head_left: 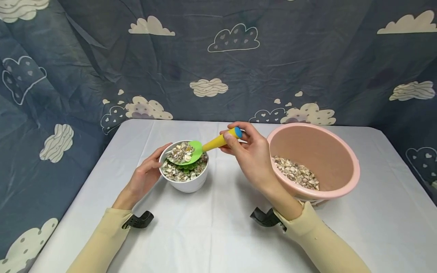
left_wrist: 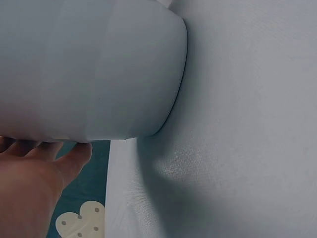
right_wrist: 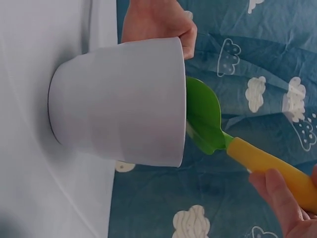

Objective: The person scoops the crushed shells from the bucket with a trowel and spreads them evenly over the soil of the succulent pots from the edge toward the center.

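Observation:
A white flowerpot [head_left: 186, 185] stands on the table, holding mixed pale and brown pebbles [head_left: 179, 174] and a small green leafy plant [head_left: 188, 168]. My left hand [head_left: 145, 172] grips the pot's left side, with the thumb at the rim and fingertips against the outer wall in the left wrist view. My right hand [head_left: 250, 151] holds a toy shovel [head_left: 215, 143] by its yellow, blue-ended handle. The shovel's green blade [right_wrist: 205, 116] lies over the pot's mouth, heaped with pebbles in the head view, and partly covers the plant.
A large pink tub [head_left: 353, 178] with pebbles [head_left: 297, 174] in its bottom stands to the right, close beside my right forearm. A white cloth [head_left: 211, 235] covers the table. Behind it hangs a dark blue curtain [head_left: 184, 64] with a cloud pattern.

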{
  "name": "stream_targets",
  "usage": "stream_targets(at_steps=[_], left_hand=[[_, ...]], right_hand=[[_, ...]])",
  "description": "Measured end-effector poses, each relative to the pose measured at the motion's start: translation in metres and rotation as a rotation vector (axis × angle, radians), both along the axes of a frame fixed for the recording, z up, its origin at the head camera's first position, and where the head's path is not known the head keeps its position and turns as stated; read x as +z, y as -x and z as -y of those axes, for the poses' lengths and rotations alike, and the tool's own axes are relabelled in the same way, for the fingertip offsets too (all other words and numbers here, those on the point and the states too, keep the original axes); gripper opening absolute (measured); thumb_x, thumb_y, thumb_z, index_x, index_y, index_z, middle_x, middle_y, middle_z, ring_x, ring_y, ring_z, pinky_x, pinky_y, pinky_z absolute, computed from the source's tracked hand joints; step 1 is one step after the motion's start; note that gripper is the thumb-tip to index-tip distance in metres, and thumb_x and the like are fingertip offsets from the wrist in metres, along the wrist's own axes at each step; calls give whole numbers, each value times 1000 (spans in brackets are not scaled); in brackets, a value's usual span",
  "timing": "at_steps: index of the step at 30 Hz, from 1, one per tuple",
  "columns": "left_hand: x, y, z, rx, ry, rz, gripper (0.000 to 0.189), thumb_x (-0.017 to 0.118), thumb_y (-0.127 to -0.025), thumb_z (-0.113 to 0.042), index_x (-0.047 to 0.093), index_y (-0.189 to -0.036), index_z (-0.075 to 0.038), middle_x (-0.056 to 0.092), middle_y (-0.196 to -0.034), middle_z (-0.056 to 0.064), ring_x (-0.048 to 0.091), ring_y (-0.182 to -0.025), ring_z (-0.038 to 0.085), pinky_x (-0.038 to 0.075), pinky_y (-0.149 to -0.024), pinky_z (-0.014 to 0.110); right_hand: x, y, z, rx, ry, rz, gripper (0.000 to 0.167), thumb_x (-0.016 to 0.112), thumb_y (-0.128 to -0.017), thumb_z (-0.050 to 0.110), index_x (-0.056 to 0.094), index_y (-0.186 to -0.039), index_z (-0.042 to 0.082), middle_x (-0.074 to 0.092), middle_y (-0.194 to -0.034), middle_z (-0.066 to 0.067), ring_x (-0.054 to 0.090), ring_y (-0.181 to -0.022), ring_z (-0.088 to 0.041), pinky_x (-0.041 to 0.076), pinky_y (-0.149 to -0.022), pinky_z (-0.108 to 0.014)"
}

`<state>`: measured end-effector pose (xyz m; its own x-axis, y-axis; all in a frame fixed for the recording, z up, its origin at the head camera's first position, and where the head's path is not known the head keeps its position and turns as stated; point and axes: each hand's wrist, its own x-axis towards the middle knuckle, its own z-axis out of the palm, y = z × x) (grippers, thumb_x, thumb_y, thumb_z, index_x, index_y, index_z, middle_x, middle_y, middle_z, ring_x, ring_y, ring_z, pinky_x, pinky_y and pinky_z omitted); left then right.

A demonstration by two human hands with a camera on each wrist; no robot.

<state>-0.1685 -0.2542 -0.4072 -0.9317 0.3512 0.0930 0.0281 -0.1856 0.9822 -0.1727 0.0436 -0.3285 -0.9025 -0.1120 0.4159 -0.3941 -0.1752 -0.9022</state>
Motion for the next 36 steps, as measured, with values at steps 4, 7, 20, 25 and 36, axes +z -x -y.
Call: stream_targets(at_steps=[4,7,20,25,36], left_hand=[[0,0,0,-4,-6,-5,68,27,-88,1,18,-156,0,14,-161,15,12,-147,24,21,-113,27],[0,0,0,-4,-12,-4,68,26,-88,0,17,-156,1,13,-161,16,12,-147,25,22,-113,26],[0,-2,2,-38,-55,-31,71,27,-85,5,16,-155,2,15,-160,18,17,-146,22,26,-112,24],[2,-4,1,-45,-56,-32,71,29,-86,6,14,-155,2,13,-161,18,18,-146,21,28,-111,24],[3,-4,6,-85,-30,-52,72,32,-86,8,12,-155,4,13,-159,22,29,-140,15,32,-109,24]], right_hand=[[1,1,2,-4,-33,-21,28,66,-94,7,57,-117,-4,67,-109,-24,71,-88,-30,58,-76,-38],[2,2,3,-5,-54,-25,29,67,-94,10,57,-118,-3,68,-108,-21,71,-87,-29,58,-75,-38],[2,3,3,-22,-75,-28,30,68,-94,11,58,-118,-2,69,-106,-19,72,-83,-28,59,-73,-37],[3,2,4,-19,-85,-32,30,68,-94,12,58,-119,-2,69,-106,-19,72,-83,-27,59,-73,-36],[5,1,4,-18,-90,-38,29,68,-93,13,59,-117,-1,69,-102,-17,72,-81,-26,59,-72,-36]])
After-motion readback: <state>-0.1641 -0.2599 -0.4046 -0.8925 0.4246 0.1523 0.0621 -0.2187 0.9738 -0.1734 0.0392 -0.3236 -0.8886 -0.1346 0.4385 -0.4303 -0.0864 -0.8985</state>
